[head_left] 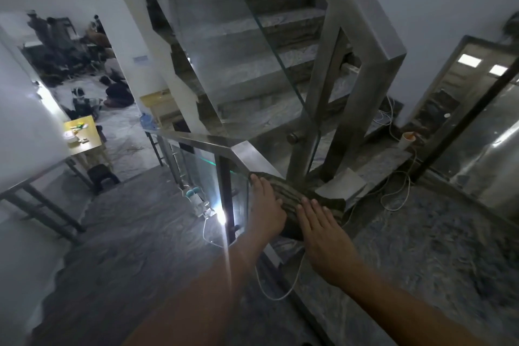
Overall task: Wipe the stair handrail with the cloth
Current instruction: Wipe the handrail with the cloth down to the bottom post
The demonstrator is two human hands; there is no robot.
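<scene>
Fingers (259, 185) of both hands lie flat, pressed together, on a striped cloth (292, 195). It drapes the metal handrail (252, 156) near its corner, left hand (265, 206) beside right hand (323, 229).

A striped cloth (292, 196) was pressed flat onto the steel handrail (250, 156) by left hand (266, 209) and right hand (323, 230).

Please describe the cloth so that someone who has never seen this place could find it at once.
Find the metal stair handrail that tops the glass panels and bends at a corner on the landing. Just past that corner, towards the camera, the cloth lies draped over the rail, with the left hand and right hand flat on it. It is the only soft, dark, ribbed thing among smooth steel and glass.
</scene>
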